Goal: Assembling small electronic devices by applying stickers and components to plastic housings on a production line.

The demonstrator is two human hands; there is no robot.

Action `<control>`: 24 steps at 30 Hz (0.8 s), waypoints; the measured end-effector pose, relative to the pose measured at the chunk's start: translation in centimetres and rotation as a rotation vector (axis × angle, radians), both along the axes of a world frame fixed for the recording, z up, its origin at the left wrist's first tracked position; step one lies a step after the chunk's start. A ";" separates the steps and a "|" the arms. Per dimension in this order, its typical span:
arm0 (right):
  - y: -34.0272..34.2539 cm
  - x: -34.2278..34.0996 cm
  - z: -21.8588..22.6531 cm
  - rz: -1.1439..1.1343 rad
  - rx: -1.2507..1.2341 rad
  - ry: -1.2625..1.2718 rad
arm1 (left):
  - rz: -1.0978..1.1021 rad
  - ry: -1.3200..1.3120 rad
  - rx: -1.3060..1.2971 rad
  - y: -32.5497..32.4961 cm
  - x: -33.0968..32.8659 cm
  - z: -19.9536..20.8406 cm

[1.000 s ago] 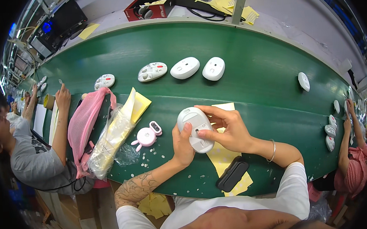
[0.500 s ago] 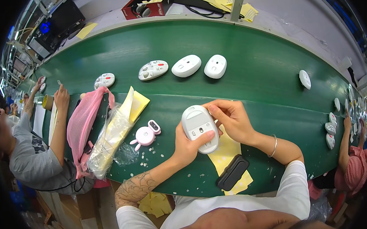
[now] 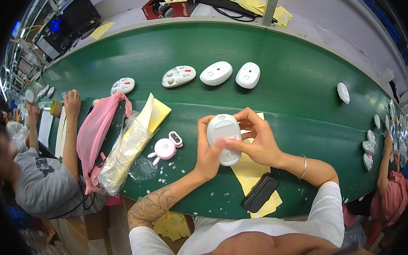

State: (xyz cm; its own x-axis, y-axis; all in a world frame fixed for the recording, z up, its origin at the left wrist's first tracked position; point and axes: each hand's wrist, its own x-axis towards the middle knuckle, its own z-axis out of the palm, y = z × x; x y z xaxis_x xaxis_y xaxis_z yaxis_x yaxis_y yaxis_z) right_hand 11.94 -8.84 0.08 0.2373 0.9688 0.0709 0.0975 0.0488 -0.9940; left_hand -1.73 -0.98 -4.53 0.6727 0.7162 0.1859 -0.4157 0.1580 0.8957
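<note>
A white computer mouse [image 3: 223, 126] is held up over the green bench, its underside facing me. My left hand [image 3: 207, 152] is closed around its left side, thumb across the lower part. My right hand [image 3: 261, 140] grips the mouse from the right, with its thumb laid on the underside beside my left thumb; the thumbs are slightly blurred. Beneath my hands lies a yellow sticker sheet [image 3: 244, 174], with a black oblong case [image 3: 260, 192] on its lower end. To the left sits a pink round gadget [image 3: 165, 149] among small white bits.
Several white mice, such as one on the far strip [image 3: 248, 75], stand along the green bench [image 3: 297, 67]. A pink mesh bag [image 3: 98, 133] and a plastic-wrapped yellow sheet bundle [image 3: 133, 147] lie left. A co-worker's arm [image 3: 70, 134] rests beyond them; another person sits at far right.
My right hand has moved from the mouse's upper right edge to grip its side, thumb now on the underside. The mouse has turned more upright. The whole view has shifted slightly.
</note>
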 end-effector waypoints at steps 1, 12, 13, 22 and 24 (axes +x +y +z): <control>-0.1 0.0 -0.2 -0.005 0.026 -0.007 | -0.002 0.000 0.001 0.1 0.0 0.3; -0.5 2.0 -1.2 -0.083 0.115 0.276 | -0.129 0.313 0.668 1.3 0.5 1.2; -0.5 3.0 -1.2 -0.153 0.131 0.254 | -0.132 0.322 0.679 1.3 0.6 1.0; -3.2 21.9 -6.2 -0.838 -0.101 -0.605 | -0.098 0.372 1.288 -0.9 1.2 0.7; -3.2 21.7 -6.0 -0.849 -0.319 -0.825 | -0.156 0.399 1.283 -1.1 0.6 1.0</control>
State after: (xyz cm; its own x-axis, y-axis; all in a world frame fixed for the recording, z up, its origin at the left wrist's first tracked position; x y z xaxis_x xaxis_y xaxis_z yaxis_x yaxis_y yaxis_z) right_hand 33.59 -12.03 -5.92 0.7985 0.5295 0.2862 0.5852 -0.5715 -0.5753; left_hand -1.14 -2.04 -3.56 0.8951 0.0983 0.4349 -0.1499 -0.8523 0.5011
